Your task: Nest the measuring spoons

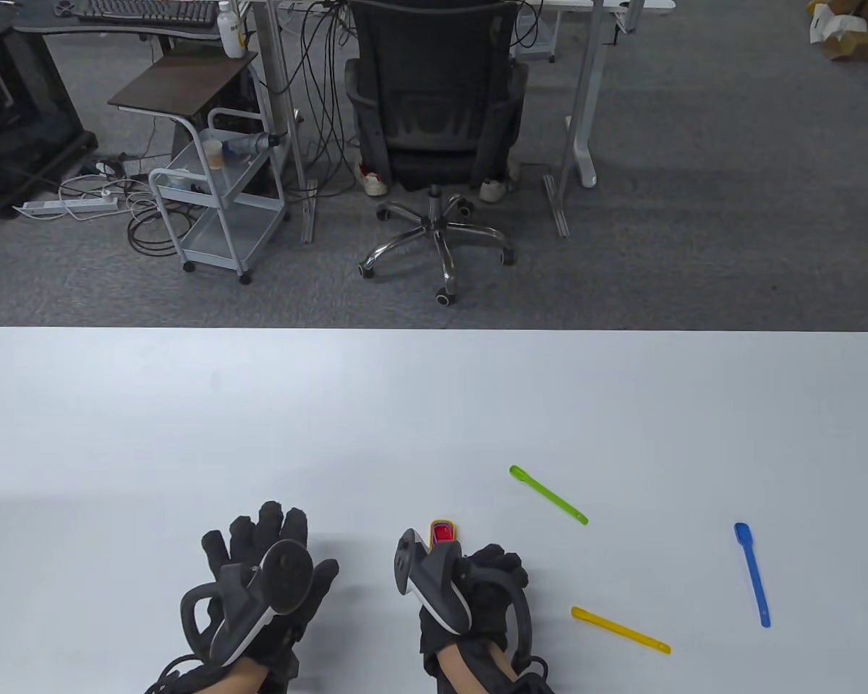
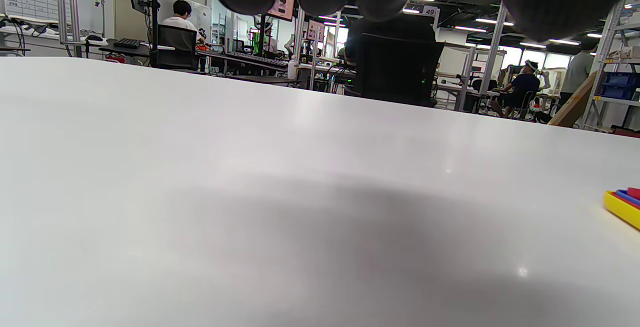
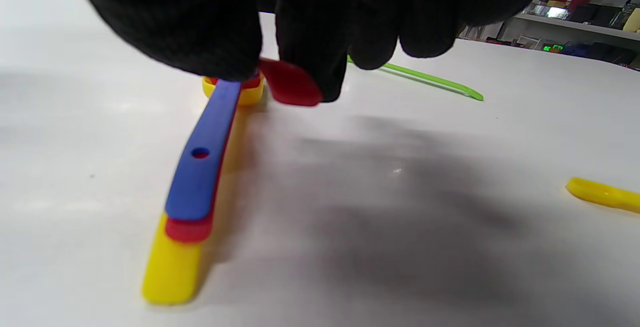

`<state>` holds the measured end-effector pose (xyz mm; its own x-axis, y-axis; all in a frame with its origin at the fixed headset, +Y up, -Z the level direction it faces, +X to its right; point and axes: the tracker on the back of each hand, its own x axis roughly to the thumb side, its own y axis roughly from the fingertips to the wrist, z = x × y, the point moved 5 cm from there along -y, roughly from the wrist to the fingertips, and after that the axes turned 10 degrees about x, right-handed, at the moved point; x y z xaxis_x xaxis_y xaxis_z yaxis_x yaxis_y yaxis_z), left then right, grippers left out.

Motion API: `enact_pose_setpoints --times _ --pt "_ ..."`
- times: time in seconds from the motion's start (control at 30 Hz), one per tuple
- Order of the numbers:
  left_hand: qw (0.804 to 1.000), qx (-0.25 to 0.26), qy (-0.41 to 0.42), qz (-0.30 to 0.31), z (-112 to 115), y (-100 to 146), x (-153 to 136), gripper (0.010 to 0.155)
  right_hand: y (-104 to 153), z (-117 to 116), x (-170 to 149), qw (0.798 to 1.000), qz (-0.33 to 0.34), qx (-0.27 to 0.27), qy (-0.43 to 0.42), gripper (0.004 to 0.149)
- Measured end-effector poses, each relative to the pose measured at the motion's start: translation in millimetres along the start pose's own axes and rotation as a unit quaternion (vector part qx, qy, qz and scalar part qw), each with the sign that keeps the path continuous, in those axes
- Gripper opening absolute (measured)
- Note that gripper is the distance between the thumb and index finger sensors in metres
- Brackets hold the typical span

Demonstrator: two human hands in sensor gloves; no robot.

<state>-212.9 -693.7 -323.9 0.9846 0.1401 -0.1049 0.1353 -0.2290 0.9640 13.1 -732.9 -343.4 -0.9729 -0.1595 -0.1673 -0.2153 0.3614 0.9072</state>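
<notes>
A stack of nested spoons (image 3: 197, 167) lies under my right hand (image 1: 470, 593), with yellow at the bottom, then red, then blue on top. Its bowl end (image 1: 443, 533) pokes out beyond my fingers, and its edge shows in the left wrist view (image 2: 622, 204). My right fingers pinch the handle of a smaller red spoon (image 3: 290, 83) just above the stack's bowl end. A green spoon (image 1: 547, 494), a yellow spoon (image 1: 620, 630) and a blue spoon (image 1: 752, 575) lie loose to the right. My left hand (image 1: 260, 578) rests flat on the table, fingers spread, holding nothing.
The white table (image 1: 188, 419) stretches far and left of my hands. Its far edge drops to a floor with an office chair (image 1: 434, 130) and a cart (image 1: 217, 195). The green spoon (image 3: 420, 79) lies just beyond my right fingers.
</notes>
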Motion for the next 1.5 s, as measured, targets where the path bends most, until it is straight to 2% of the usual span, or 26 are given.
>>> enact_pose_setpoints --times 0.97,1.17,1.5 --pt "1.000 -0.019 0.000 -0.009 2.8 -0.4 -0.6 0.083 0.0 -3.9 9.7 0.999 -0.001 0.035 -0.026 0.046" --pt "1.000 -0.020 -0.001 -0.009 3.1 -0.8 -0.7 0.083 1.4 -2.2 7.1 0.999 0.006 0.035 -0.037 0.070" --pt "1.000 -0.014 -0.002 -0.011 2.3 -1.4 -1.7 0.083 4.1 14.0 -12.6 0.999 0.005 0.007 -0.053 0.077"
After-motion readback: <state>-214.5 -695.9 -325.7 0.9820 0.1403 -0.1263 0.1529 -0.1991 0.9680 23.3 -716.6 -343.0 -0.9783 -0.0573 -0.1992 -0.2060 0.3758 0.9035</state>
